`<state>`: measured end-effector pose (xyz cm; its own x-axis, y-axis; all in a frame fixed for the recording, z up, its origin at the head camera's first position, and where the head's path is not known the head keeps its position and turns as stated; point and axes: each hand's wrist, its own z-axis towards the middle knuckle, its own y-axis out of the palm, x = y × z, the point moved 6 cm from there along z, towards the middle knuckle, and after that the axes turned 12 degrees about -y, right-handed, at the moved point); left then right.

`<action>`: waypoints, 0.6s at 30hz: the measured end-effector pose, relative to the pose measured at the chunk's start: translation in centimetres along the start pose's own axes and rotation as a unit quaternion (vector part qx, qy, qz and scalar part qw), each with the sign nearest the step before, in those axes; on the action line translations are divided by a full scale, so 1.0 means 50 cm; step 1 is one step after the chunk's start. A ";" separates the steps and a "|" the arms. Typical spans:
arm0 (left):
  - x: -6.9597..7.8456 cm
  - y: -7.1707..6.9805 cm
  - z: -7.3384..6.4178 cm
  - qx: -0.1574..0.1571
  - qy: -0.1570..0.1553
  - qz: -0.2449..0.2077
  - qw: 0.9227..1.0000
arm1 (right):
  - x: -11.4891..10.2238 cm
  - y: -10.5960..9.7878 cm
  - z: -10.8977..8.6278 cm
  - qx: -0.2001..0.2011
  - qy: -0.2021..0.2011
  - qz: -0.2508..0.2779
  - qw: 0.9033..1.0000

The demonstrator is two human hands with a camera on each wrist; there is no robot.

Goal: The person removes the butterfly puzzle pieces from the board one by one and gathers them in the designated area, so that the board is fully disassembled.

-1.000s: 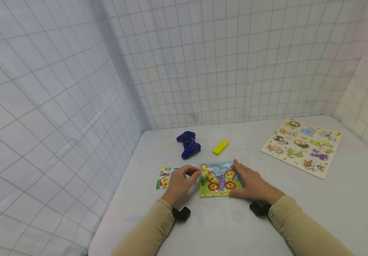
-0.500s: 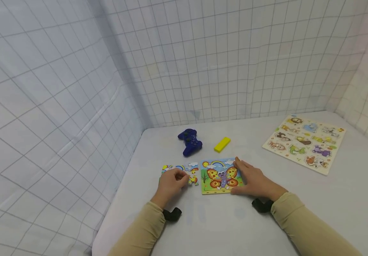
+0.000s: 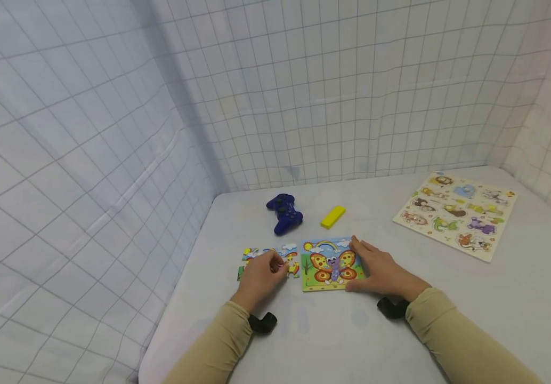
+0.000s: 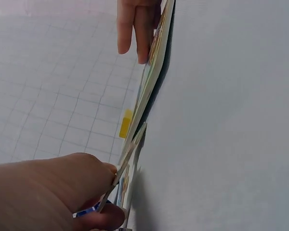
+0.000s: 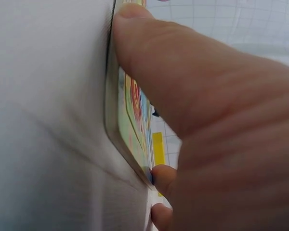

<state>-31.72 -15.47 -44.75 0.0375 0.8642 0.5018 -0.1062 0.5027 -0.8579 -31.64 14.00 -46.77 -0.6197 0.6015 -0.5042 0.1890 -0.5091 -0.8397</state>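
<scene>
In the head view my left hand [image 3: 258, 277] is over the loose jigsaw pieces [image 3: 289, 248] left of the butterfly puzzle board [image 3: 323, 280]. Its thumb and fingertip pinch a thin jigsaw piece [image 4: 134, 144], seen nearly edge-on and tilted in the left wrist view. The hand covers several of the loose pieces. My right hand [image 3: 382, 274] rests against the board's right side, thumb at the near corner and fingers at the far corner. In the right wrist view the thumb [image 5: 135, 41] lies on the board's edge.
A blue game controller [image 3: 285, 214] and a yellow block [image 3: 333, 217] lie behind the puzzle. At the right back is a larger animal puzzle board [image 3: 407, 226]. White gridded cloth [image 3: 294, 96] stands around the table's back and sides.
My left hand has moved left from the board's edge to the loose pieces, then slightly right, and now pinches a piece. The right hand stays at the board; the view has shifted slightly.
</scene>
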 end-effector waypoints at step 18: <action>0.033 -0.007 -0.018 0.083 0.119 0.184 0.972 | 0.001 -0.001 0.002 -0.008 0.008 -0.011 1.000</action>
<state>-30.73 -14.18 -43.71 0.1935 0.9751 0.1079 -0.3142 0.1658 -0.9348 -31.72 13.99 -46.72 -0.6123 0.6218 -0.4883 0.1874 -0.4859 -0.8537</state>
